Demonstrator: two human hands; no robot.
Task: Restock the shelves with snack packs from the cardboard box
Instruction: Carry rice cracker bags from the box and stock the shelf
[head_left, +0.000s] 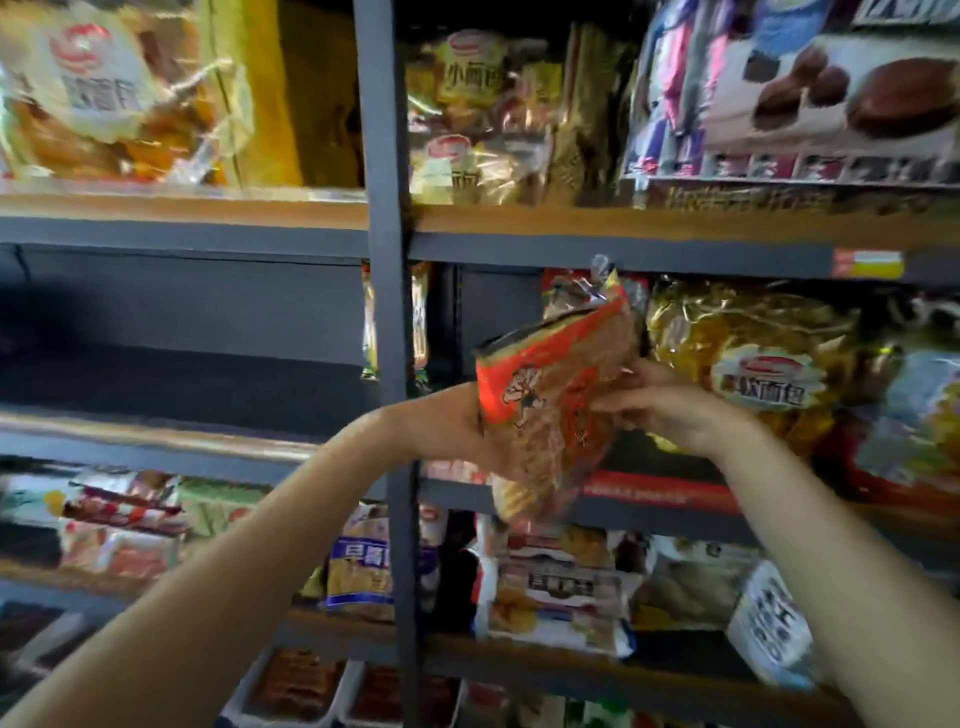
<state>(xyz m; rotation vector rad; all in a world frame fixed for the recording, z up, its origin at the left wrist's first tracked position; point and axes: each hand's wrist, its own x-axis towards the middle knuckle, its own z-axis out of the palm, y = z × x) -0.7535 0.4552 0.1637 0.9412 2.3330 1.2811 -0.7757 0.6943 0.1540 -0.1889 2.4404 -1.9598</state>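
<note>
Head view: both forearms reach up and forward toward the middle shelf (649, 493). The left hand (441, 423) takes the red-and-brown snack pack (556, 400) from its left edge, its grip mostly hidden behind the pack. The right hand (670, 410) has its fingers curled on the pack's right side. The pack tilts, held in front of the shelf, beside a gold bread bag (753, 364).
</note>
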